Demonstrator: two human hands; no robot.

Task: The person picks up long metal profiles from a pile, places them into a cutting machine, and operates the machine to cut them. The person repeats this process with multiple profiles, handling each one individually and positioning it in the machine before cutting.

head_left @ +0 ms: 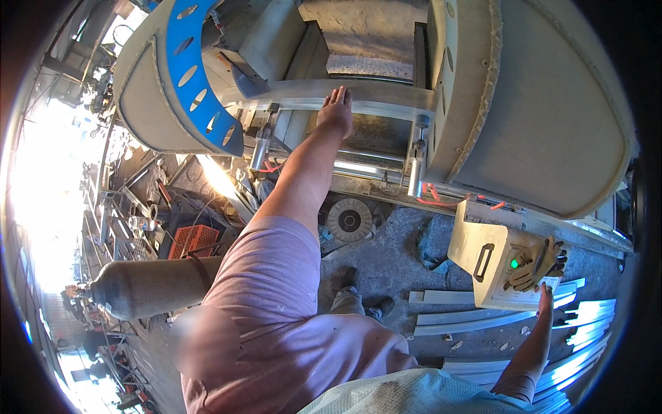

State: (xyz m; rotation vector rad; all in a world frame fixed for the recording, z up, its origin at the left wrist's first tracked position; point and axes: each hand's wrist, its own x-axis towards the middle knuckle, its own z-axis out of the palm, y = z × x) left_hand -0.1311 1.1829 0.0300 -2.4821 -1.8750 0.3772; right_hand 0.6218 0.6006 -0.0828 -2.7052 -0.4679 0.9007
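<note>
A long pale metal profile (386, 96) spans the machine (365, 148) between its two rounded housings. My left hand (336, 110) lies on top of this profile with its fingers stretched forward. Off to the right, my right hand (546, 298) is at the edge of a cream control box (491, 265), at least one finger extended against its face; the other fingers are hard to make out. A pair of tan and dark work gloves (534, 272) rests on the box, beside a lit green button (515, 263). Two silver cylinders, a left one (260, 153) and a right one (415, 176), hang below the profile.
A blue slotted curved guard (189, 76) edges the left housing. A grey gas cylinder (152, 286) lies at my left, near a red crate (195, 240) and scrap. Below the machine sits a round ribbed disc (349, 221). Metal strips (469, 321) cover the floor at right.
</note>
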